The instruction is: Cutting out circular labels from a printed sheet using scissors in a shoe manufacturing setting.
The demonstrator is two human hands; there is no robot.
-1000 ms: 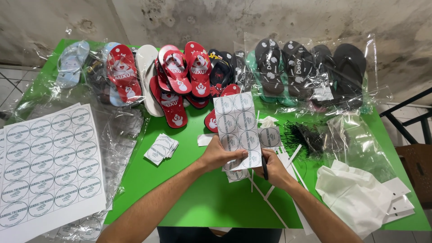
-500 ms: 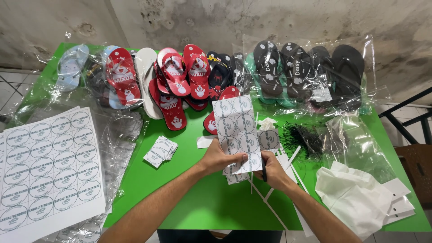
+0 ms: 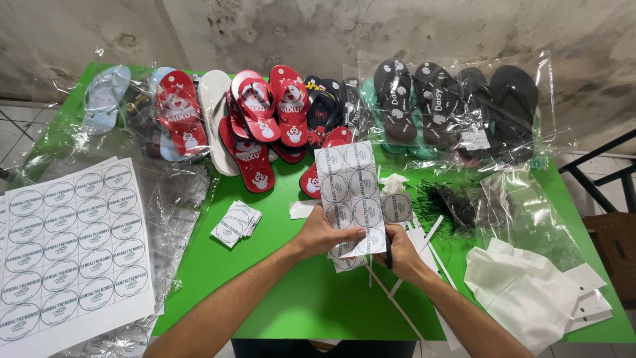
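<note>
My left hand point(image 3: 323, 236) pinches the lower edge of a tall strip of white paper point(image 3: 349, 189) printed with round labels, held upright over the green table point(image 3: 291, 301). A single square label point(image 3: 396, 207) sticks out at the strip's right side, just above my right hand point(image 3: 403, 257). My right hand is closed around a thin dark tool point(image 3: 389, 255) that is mostly hidden by the fingers. A few cut labels point(image 3: 348, 262) lie under both hands.
A large sheet of round labels point(image 3: 66, 245) lies at the left, and a small pile of cut labels point(image 3: 236, 223) nearer the middle. Red flip-flops point(image 3: 260, 126) and bagged black ones point(image 3: 450, 106) line the back. Black ties point(image 3: 450, 202), white bags point(image 3: 530, 295) and paper offcuts point(image 3: 412, 292) are at the right.
</note>
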